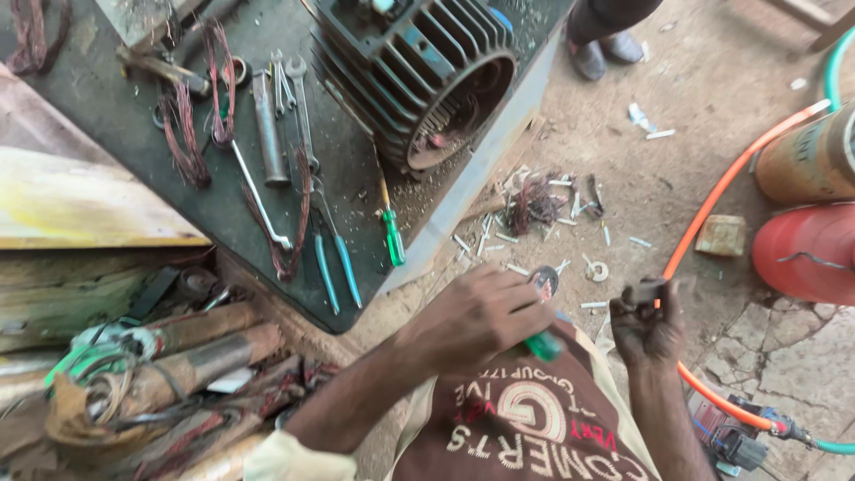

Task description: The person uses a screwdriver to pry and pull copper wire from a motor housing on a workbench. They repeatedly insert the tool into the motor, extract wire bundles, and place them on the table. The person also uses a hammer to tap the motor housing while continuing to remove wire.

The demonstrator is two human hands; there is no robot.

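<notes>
Fig.: I see my left hand (476,316) fisted on a green-handled screwdriver (541,345), tip toward a small dark part (643,291) pinched steady in my right hand (648,328), w/ both off the workbench's (134,151) front corner.

green screwdriver handle (542,346), orange hose (723,187)

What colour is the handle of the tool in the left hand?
Green; the tool handle sticks out below the left hand, seen in the head view.
</notes>
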